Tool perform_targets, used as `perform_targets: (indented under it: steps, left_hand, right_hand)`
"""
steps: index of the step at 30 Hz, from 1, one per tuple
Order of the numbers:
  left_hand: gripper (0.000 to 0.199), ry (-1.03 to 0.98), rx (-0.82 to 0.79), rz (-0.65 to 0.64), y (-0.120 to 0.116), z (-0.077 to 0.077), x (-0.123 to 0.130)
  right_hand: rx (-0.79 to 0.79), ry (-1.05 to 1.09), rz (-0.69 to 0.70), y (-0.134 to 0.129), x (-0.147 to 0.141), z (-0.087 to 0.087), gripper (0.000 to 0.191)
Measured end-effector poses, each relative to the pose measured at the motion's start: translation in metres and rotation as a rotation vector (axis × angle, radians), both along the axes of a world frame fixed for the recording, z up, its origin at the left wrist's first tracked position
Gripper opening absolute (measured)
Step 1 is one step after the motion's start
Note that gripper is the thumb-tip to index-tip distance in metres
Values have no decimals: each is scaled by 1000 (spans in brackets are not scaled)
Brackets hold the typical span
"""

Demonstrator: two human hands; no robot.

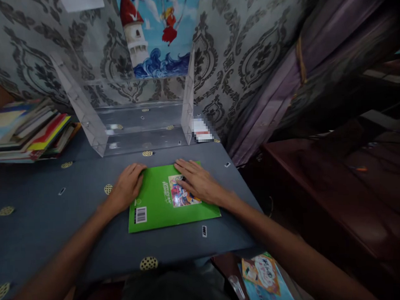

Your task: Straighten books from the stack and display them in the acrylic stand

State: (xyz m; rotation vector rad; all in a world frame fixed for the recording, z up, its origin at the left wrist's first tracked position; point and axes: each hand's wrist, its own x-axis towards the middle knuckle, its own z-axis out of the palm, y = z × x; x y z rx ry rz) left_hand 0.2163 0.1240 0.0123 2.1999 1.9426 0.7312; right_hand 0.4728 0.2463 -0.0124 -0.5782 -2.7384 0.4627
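A green book (156,213) lies flat and sideways on the patterned grey-blue tabletop (84,206), its barcode at the lower left and a colourful picture on the right half. My left hand (128,185) rests at the book's upper left edge, its fingers lying close together and slightly curled over the edge. Across the upper right part of the cover lies my right hand (197,180), palm down with fingers stretched out, hiding some of the picture.
Behind the book stands a clear acrylic rack (87,123) against the wall. Books are stacked (32,134) at the far left. A white item (202,130) lies right of the rack. More books (265,277) sit below the table's front right edge, near a purple curtain (267,108).
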Motion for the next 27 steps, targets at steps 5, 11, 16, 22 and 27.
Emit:
perform_targets:
  steps: [5, 11, 16, 22, 27]
  left_hand:
    - [29, -87, -26, -72, -5, 1, -11]
    - [34, 24, -31, -103, -15, 1, -8]
    - [33, 95, -21, -133, -36, 3, 0]
    - [51, 159, -40, -238, -83, 1, 9]
    - [107, 182, -153, -395, -118, -3, 4]
  right_hand:
    - [3, 6, -36, 2, 9, -2, 55]
    - [3, 25, -67, -3, 8, -3, 55]
    - [24, 5, -58, -26, 20, -2, 54]
    - [60, -2, -73, -70, 41, 1, 51]
    - [97, 18, -79, -93, 52, 0, 50]
